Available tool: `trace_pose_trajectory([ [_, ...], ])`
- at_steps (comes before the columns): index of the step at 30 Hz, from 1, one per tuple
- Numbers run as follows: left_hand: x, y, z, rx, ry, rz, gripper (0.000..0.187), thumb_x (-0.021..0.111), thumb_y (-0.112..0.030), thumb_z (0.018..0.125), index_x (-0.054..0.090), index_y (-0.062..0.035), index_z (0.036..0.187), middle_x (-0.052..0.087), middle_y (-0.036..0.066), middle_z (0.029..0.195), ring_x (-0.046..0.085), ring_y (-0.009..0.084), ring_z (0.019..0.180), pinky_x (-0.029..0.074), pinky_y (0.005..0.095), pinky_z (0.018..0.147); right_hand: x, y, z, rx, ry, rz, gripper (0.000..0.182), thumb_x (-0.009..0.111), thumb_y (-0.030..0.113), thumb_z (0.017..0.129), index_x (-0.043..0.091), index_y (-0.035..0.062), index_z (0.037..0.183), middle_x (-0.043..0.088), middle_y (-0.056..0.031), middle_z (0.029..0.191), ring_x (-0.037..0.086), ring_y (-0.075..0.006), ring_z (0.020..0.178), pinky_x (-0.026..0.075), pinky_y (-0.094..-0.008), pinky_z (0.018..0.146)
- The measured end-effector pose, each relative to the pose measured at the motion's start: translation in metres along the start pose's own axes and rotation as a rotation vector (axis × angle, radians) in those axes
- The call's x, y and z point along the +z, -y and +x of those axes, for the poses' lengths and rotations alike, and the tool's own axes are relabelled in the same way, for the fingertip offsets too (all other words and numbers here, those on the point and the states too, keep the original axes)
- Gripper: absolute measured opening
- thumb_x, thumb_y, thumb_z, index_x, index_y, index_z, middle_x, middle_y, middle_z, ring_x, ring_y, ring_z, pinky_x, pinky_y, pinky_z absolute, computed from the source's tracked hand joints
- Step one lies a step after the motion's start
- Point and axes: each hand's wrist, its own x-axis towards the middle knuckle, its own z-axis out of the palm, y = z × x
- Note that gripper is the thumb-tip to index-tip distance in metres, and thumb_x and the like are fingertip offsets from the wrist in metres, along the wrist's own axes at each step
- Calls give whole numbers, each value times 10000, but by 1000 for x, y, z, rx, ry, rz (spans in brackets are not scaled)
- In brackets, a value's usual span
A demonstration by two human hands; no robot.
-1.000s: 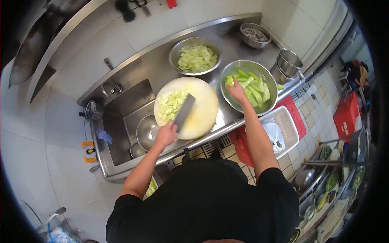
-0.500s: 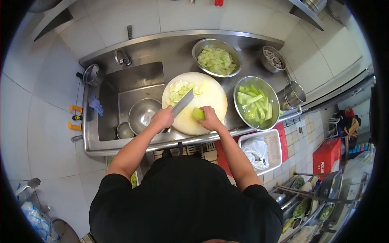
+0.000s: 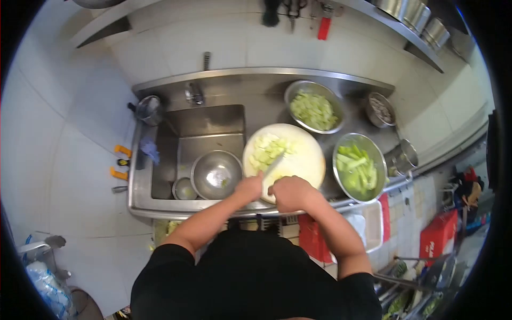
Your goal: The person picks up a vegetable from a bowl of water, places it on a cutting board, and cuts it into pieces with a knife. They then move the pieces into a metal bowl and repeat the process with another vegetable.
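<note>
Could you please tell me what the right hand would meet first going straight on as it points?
The right hand would probably meet the knife held in the left hand; depth is unclear.

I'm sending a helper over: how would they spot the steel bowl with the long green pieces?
Find the long steel sink counter, then the round white cutting board on it. Just right of the board sits a round, shiny steel bowl. It holds long, thick green vegetable sticks; the steel bowl beyond the board holds short, pale-green slices.

Bright light, glare in steel bowl (image 3: pixel 217 175), soft detail, curved edges
</note>
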Motion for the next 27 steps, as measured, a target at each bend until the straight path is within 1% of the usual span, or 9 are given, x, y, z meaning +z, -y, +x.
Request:
trace_pose_trajectory([
  [3, -17, -7, -16, -47, 22, -149, 478, 404, -339, 1030, 417, -31, 1394, 660, 268, 1264, 646, 431, 1190, 513, 549, 973, -85, 86, -65, -343, -285, -16, 181, 701, 136, 661, 723, -2, 775, 701, -187, 821, 696, -351, 791, 567, -449, 664],
  [4, -13, -5, -10, -82, 26, -153, 514, 341, -366, 1060, 406, -30, 1444, 651, 259, 1289, 620, 427, 1235, 494, 535, 1010, -108, 110, -84, -401, -277, -224, 199, 697, 178, 703, 732, -6, 768, 737, -224, 900, 696, -290, 747, 541, -395, 598],
  [5, 3, -2, -3, -98, 10, -90, 547, 299, -383, 1075, 392, -31, 1482, 643, 255, 1305, 600, 423, 1265, 477, 527, 1038, -125, 141, -99, -301, -226, -297, 235, 697, 183, 732, 755, -5, 861, 735, -222, 931, 689, -370, 815, 550, -500, 667],
  [8, -21, -17, -22, -83, 46, -52, 451, 414, -202, 1037, 421, -20, 1449, 666, 246, 1263, 634, 406, 1209, 506, 536, 993, -139, 170, -118, -481, -281, -365, 229, 695, 186, 738, 754, -2, 856, 730, -219, 908, 690, -373, 810, 552, -493, 671],
  [9, -2, -3, -9, -14, -67, -33, 503, 570, -88, 899, 436, 3, 1375, 705, 280, 1059, 703, 440, 1003, 554, 546, 829, -139, 172, -120, -524, -285, -360, 227, 695, 187, 740, 754, 0, 855, 729, -219, 900, 690, -374, 808, 553, -491, 673],
  [10, -9, -8, -14, -23, -61, -62, 441, 565, -81, 901, 458, -1, 1321, 710, 260, 1050, 702, 442, 1000, 552, 547, 831, -137, 173, -122, -560, -296, -366, 226, 694, 188, 742, 754, 1, 853, 727, -218, 892, 691, -375, 806, 554, -489, 674],
  [12, -20, -17, -24, -60, 22, 6, 434, 491, -116, 975, 452, -24, 1397, 682, 234, 1232, 664, 397, 1158, 545, 507, 939, -137, 169, -120, -594, -295, -363, 222, 693, 190, 746, 754, 3, 850, 724, -216, 877, 691, -377, 802, 555, -484, 677],
  [25, -14, -18, -10, -76, -9, 33, 470, 551, -108, 921, 468, -14, 1374, 710, 279, 1087, 699, 430, 1063, 556, 535, 894, -138, 144, -125, -724, -355, -324, 206, 686, 202, 774, 753, 16, 831, 701, -207, 775, 695, -388, 777, 566, -453, 696],
  [27, -8, -14, -6, -58, -27, 27, 417, 601, -116, 893, 469, 9, 1268, 696, 330, 1026, 693, 479, 1002, 538, 558, 872, -140, 132, -119, -729, -359, -263, 204, 685, 204, 778, 752, 18, 828, 698, -205, 760, 696, -389, 773, 568, -448, 699],
])
